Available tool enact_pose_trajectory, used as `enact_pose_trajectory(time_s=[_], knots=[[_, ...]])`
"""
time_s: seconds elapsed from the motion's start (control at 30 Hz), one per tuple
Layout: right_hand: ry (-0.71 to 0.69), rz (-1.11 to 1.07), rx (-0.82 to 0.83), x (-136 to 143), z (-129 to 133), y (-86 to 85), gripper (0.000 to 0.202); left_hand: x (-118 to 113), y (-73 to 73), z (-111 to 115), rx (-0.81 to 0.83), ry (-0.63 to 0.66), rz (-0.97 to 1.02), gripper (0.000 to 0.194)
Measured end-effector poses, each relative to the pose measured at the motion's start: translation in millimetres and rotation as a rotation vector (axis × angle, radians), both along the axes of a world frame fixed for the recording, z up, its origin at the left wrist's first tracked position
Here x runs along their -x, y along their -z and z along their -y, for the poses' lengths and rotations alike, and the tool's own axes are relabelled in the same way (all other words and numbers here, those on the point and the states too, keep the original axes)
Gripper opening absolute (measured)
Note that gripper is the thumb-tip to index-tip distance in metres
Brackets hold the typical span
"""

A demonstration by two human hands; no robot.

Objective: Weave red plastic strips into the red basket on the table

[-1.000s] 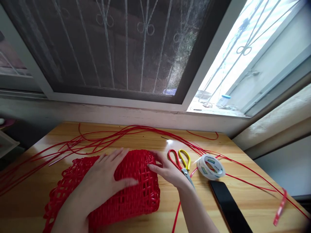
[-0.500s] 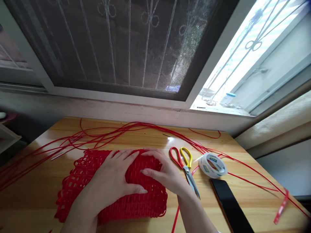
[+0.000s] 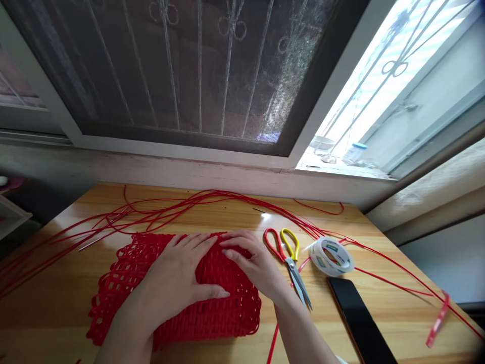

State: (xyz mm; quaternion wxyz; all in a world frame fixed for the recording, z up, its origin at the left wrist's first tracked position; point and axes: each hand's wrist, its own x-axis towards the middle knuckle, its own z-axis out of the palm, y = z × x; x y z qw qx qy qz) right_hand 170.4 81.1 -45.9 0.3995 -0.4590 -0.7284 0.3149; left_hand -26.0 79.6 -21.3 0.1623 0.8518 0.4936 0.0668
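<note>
A red woven basket-like piece (image 3: 178, 323) of plastic strips lies in front of me, with looped, open edges at its left and right. My left hand (image 3: 178, 278) rests flat across its middle, fingers stretched toward the far edge and thumb spread to the right. On the far right part of the weave lies my right hand (image 3: 253, 263), fingers lightly bent and thumb apart from them. Neither hand visibly pinches a strip. The fingertips at the far edge are partly hidden.
Right of the piece lie scissors (image 3: 291, 263) with red and yellow handles, a tape roll (image 3: 331, 257) and a black phone (image 3: 361, 321). Long red strips (image 3: 212, 193) run across the back of the wooden table (image 3: 314, 328). A barred window (image 3: 197, 76) stands behind.
My right hand has shifted slightly, its thumb drawn up closer to the fingers. My left hand stays in place on the woven piece.
</note>
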Motion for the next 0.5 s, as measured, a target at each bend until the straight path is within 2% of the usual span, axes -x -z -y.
enact_pose_trajectory(time_s=[0.17,0.33,0.5], knots=[[0.095,-0.008,0.024,-6.8,-5.9,6.3,0.033,0.7,-0.6,1.0,0.012,0.012,0.037,0.093],[-0.005,0.03,0.072,-6.9,-5.8,4.1,0.031,2.0,-1.9,1.2,0.046,0.019,0.041,0.093],[0.034,-0.125,0.059,-1.1,-7.3,8.9,0.028,2.8,-1.0,0.7,0.01,0.026,0.085,0.089]])
